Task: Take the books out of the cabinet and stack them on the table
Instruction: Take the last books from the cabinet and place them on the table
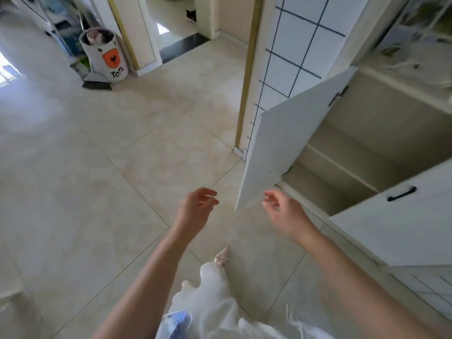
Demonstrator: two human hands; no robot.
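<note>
Nearest, a white trouser leg [215,289] and a pointed shoe [222,256] stand on the tiled floor [73,167]. Just beyond, the left hand [194,207] and right hand [285,214] hang over the floor, both empty with fingers loosely curled, neither gripping anything.

The cabinet [391,133] lies to the right and slightly farther, so the right hand is the nearer one; its fingertips sit just beside the lower edge of the open left door [288,143]. The right door [401,216], with a black handle [401,193], also swings out.

Inside, two pale shelves [342,172] run near-left to far-right, and every part visible is bare. No books show anywhere, and the table is out of view; the cabinet looks already emptied.

Far left stands a bin [105,55] marked "Toys", holding something pale and blurred.
</note>
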